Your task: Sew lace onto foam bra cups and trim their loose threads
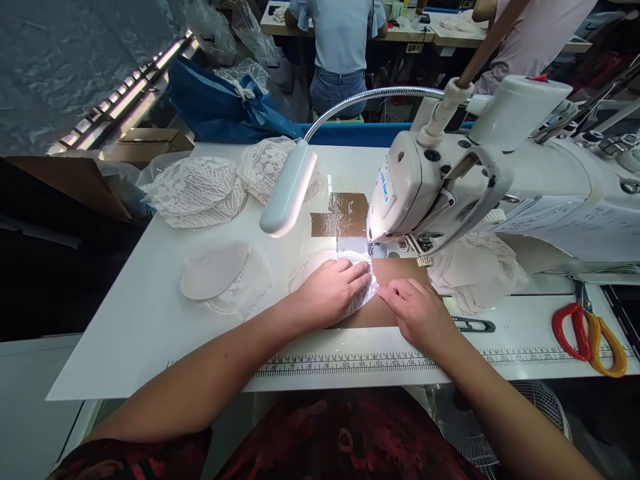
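A white lace piece (359, 303), rounded at its edge, lies under the needle area of a white sewing machine (400, 193). My left hand (333, 290) rests flat on this lace, fingers stretched toward the presser foot. At the lace's right edge is my right hand (413, 310), fingers curled and tips pressed together on the edge; the exact grip is partly hidden. Brown tape (370, 315) covers the table surface beneath both hands. Farther left lie a smooth oval pad (214, 270) and a sheer lace-edged piece (245, 293).
Stacked lace cups (195, 190) sit at the back left. A lamp (289, 190) on a bendable neck hangs over the table. Right of the needle are pale fabric pieces (477, 270), a dark thread snipper (475, 325) and scissors (590, 333). A printed ruler (345, 364) runs along the front edge.
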Demonstrator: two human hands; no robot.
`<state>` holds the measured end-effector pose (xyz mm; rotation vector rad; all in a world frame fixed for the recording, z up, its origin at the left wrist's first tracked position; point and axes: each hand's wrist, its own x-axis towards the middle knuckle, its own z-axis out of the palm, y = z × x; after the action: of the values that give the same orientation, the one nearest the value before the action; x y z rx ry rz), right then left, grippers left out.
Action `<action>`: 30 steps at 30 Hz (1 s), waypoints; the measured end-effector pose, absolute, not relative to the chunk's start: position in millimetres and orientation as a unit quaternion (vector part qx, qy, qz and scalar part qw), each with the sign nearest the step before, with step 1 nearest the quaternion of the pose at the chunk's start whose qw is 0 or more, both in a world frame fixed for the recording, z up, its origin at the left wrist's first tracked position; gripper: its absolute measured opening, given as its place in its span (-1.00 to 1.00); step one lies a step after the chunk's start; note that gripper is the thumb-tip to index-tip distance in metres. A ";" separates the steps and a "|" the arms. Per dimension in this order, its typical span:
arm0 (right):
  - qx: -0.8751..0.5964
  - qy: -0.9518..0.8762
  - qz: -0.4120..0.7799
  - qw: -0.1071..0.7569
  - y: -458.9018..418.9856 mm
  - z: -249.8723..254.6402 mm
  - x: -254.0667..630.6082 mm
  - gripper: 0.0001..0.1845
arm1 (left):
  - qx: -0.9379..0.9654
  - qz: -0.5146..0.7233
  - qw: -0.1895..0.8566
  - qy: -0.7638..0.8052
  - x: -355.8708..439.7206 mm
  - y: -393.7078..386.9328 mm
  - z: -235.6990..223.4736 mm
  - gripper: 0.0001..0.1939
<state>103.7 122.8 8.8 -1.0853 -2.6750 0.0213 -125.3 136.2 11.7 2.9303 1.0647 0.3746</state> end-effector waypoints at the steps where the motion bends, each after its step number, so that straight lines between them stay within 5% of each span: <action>1: -0.374 -0.919 0.006 0.129 122.5 8.6 103.3 -0.59 | 0.933 0.118 -0.001 0.341 -125.2 136.2 11.3 -0.60; 22: -0.406 -0.912 0.056 0.009 150.9 28.3 87.3 -0.62 | 0.945 0.057 0.031 0.320 -138.8 175.7 19.7 -0.52; 30: -0.434 -0.899 0.026 0.044 157.3 19.4 81.9 -0.59 | 0.945 0.103 0.031 0.308 -142.3 189.7 20.5 -0.64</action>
<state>81.9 157.3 19.4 -1.3270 -2.7480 0.0807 -142.3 189.7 20.5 2.9135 0.9488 0.3160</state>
